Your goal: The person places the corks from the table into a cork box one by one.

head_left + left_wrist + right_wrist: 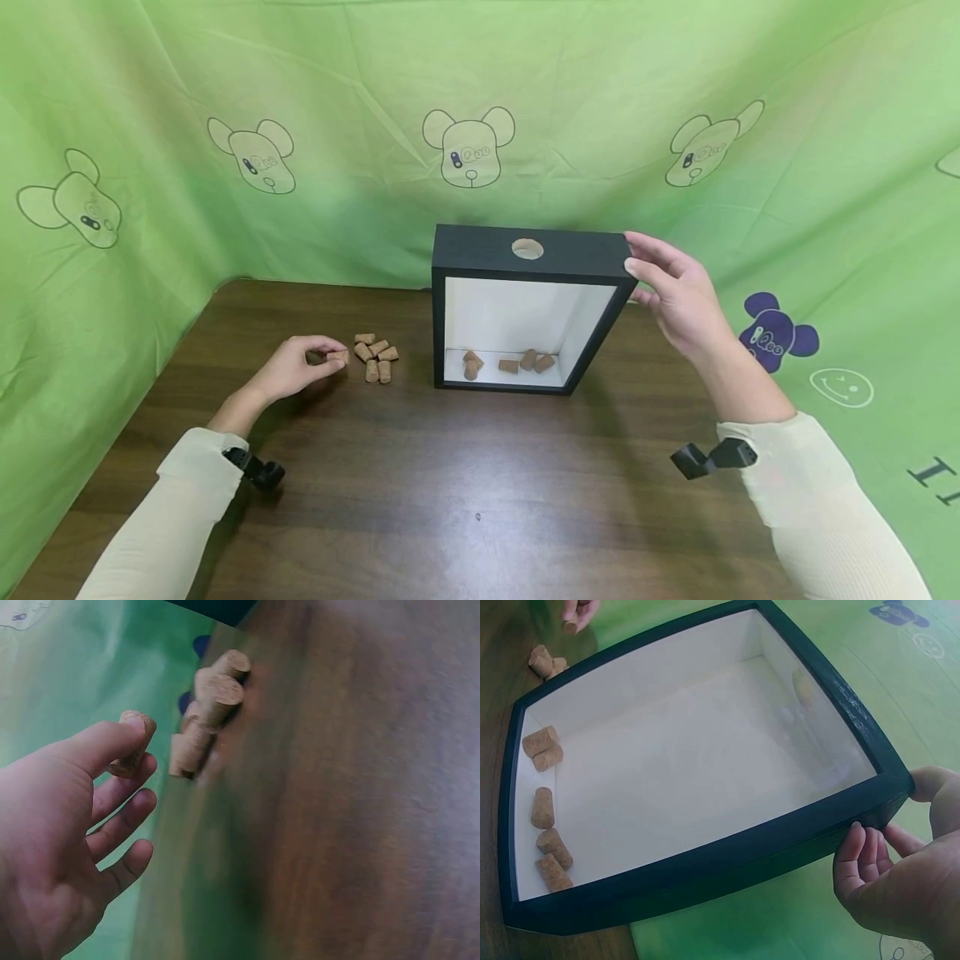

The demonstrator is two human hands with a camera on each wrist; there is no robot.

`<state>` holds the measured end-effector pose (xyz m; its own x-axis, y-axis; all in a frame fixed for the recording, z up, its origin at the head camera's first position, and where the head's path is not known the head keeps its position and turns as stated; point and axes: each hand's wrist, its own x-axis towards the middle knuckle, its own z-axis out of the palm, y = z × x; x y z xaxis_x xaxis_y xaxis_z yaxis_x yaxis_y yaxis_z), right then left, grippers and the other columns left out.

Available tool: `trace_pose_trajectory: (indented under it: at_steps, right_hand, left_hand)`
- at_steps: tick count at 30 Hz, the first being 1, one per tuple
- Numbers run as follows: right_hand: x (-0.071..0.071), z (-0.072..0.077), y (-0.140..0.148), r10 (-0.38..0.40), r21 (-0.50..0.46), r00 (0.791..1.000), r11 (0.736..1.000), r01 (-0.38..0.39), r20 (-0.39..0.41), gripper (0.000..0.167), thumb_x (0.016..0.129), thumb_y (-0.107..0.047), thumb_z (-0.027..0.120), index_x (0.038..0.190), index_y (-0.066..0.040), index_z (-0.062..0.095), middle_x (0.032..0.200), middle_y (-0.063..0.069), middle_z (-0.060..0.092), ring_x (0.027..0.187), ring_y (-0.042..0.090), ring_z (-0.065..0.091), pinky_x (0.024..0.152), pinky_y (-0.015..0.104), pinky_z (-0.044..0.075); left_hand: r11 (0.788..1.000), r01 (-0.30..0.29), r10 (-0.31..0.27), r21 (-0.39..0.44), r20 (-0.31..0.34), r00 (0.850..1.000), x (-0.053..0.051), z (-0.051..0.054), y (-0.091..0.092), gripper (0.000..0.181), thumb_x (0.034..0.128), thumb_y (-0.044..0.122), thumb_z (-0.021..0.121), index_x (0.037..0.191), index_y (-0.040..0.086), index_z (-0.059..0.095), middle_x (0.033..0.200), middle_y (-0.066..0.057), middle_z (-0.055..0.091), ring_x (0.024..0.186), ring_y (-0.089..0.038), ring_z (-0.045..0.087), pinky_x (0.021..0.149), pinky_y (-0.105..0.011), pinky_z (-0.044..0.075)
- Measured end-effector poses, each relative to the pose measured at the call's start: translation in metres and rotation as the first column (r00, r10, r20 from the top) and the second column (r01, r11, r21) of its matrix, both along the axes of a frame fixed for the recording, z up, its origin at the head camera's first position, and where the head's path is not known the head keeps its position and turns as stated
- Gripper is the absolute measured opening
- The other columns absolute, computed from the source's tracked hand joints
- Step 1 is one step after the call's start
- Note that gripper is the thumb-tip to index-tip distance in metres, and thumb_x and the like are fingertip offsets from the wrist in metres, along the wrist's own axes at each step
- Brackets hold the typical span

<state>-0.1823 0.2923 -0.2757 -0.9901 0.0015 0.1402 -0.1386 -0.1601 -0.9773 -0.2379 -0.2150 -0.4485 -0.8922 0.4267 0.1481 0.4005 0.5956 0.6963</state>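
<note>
My left hand (288,367) pinches a cork (126,766) between thumb and index finger, with the other fingers loosely bent in the left wrist view. Just to its right lies a loose pile of several corks (363,352) on the table. A black shadow box frame (472,248) stands upright, with a white inside, a clear-looking front and a round hole (528,248) in its top. Several corks (543,808) lie along its bottom. My right hand (682,304) grips the box's upper right corner, thumb at the front edge and fingers behind.
The brown wooden table (420,483) stretches out in front of the box. A green curtain (360,150) with bear-head drawings hangs close behind the box and along both sides. A small black wrist camera (255,468) sits on the left sleeve.
</note>
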Motion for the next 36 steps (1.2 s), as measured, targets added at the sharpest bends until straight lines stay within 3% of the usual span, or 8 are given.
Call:
trace_pose_trajectory:
  at_steps: [5, 14, 24, 36]
  right_hand:
    - [0.000, 0.000, 0.000, -0.003, 0.008, 1.000, 1.000, 0.003, 0.000, 0.035, 0.099, -0.003, 0.065, 0.133, -0.012, 0.065, 0.129, 0.003, 0.050, 0.104, 0.010, 0.052, 0.075, 0.020, 0.053]
    - [-0.001, 0.000, 0.000, -0.003, 0.011, 1.000, 1.000, 0.003, 0.005, 0.035, 0.099, -0.003, 0.065, 0.133, -0.012, 0.065, 0.129, 0.002, 0.050, 0.106, 0.010, 0.052, 0.075, 0.020, 0.053]
    - [-0.001, 0.001, 0.000, -0.008, 0.005, 1.000, 1.000, 0.008, 0.005, 0.033, 0.098, -0.002, 0.065, 0.130, -0.014, 0.067, 0.129, 0.001, 0.051, 0.108, 0.010, 0.052, 0.075, 0.020, 0.053]
    - [0.000, 0.001, 0.001, -0.005, 0.015, 1.000, 1.000, 0.005, 0.012, 0.039, 0.099, -0.003, 0.065, 0.137, -0.009, 0.061, 0.131, 0.001, 0.050, 0.109, 0.009, 0.052, 0.076, 0.020, 0.053]
  left_hand:
    - [1.000, -0.020, 0.020, 0.017, -0.020, 1.000, -0.002, 0.015, 0.001, 0.023, 0.0962, 0.012, 0.072, 0.116, 0.002, 0.073, 0.104, -0.010, 0.072, 0.096, -0.022, 0.062, 0.079, -0.035, 0.052]
    - [0.998, -0.008, 0.012, 0.054, -0.069, 0.998, -0.004, 0.043, 0.005, 0.021, 0.0972, 0.012, 0.071, 0.117, 0.004, 0.073, 0.100, -0.007, 0.070, 0.090, -0.017, 0.059, 0.074, -0.032, 0.049]
    - [0.997, 0.024, -0.012, 0.079, -0.143, 0.990, -0.006, 0.083, 0.017, 0.021, 0.0977, 0.014, 0.071, 0.117, 0.006, 0.073, 0.099, -0.006, 0.071, 0.089, -0.013, 0.060, 0.074, -0.026, 0.049]
    - [0.992, 0.092, -0.077, 0.085, -0.165, 0.983, -0.003, 0.133, 0.042, 0.023, 0.0987, 0.019, 0.070, 0.118, 0.007, 0.073, 0.101, -0.005, 0.069, 0.092, -0.019, 0.059, 0.077, -0.024, 0.048]
